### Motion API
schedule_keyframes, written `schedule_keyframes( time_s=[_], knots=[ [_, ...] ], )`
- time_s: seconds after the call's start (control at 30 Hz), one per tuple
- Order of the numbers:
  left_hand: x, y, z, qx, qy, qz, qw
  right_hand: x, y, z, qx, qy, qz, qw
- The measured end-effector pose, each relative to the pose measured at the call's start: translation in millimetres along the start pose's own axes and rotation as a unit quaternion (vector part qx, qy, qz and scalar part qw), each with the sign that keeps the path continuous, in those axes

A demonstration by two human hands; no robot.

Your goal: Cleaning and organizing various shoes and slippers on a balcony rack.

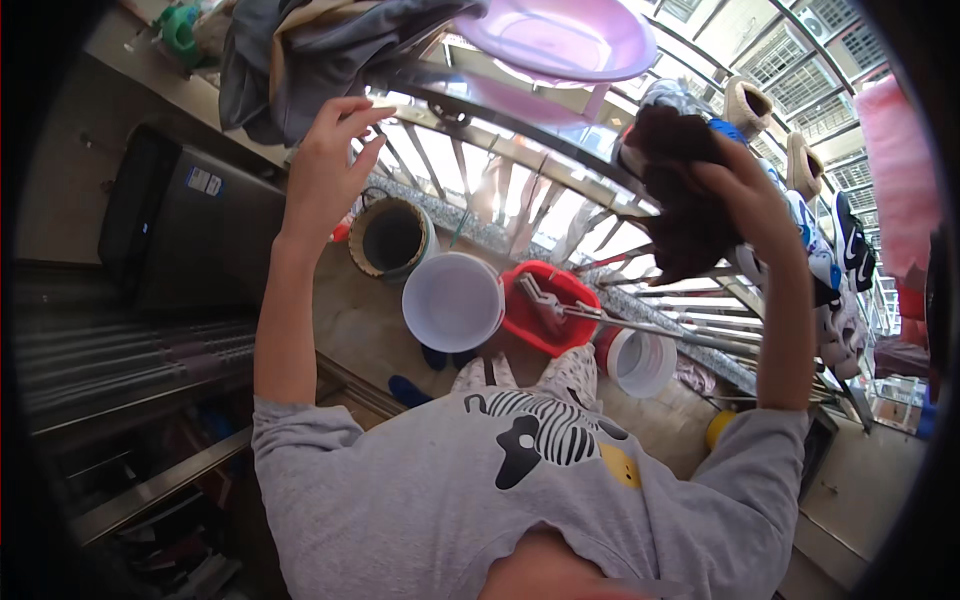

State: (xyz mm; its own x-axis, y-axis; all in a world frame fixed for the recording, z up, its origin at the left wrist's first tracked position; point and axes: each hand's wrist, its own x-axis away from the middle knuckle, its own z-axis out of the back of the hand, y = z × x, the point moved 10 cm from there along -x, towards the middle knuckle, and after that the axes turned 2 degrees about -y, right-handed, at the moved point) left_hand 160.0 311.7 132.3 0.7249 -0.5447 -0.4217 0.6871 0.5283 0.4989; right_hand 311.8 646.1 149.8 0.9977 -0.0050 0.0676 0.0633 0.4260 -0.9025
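Observation:
In my right hand (750, 191) is a bunched dark brown cloth (679, 195), held up in front of the railing and close to the shoes on the right. My left hand (326, 161) is raised with its fingers apart and nothing in it. Just beyond it hangs a dark grey garment (300, 67) with a tan strip. A pink plastic basin (559, 37) sits at the top, between my hands and farther away. What the brown cloth is exactly, its folds do not show.
Below stand a white bucket (450, 304), a dark pail with a woven-looking rim (388, 236), a red basin (551, 330) crossed by a mop pole (675, 331), and a smaller white bucket (645, 364). Shoes (851, 232) line the right railing. A dark appliance (202, 225) stands left.

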Motion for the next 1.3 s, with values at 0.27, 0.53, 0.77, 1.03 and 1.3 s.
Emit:
schedule_keyframes(
  time_s=[0.27,0.53,0.77,1.03,1.3],
  knots=[
    [241.7,-144.1,92.0,0.056,0.019,0.264,0.963,-86.5,68.5,-86.4,0.522,0.159,-0.094,0.833],
    [454.3,-180.3,71.7,0.084,0.050,0.468,0.878,-134.0,106.3,-98.7,0.591,0.248,-0.091,0.762],
    [400.6,-161.5,26.5,0.178,0.081,0.427,0.883,-156.5,113.3,-99.7,0.588,0.259,-0.128,0.756],
    [171.0,-141.4,1.5,0.190,-0.044,0.245,0.950,-159.8,102.7,-109.7,0.575,0.370,-0.084,0.725],
    [-19.3,-134.7,0.5,0.053,-0.128,-0.081,0.987,-159.9,103.4,-115.4,0.507,0.479,-0.067,0.713]
  ],
)
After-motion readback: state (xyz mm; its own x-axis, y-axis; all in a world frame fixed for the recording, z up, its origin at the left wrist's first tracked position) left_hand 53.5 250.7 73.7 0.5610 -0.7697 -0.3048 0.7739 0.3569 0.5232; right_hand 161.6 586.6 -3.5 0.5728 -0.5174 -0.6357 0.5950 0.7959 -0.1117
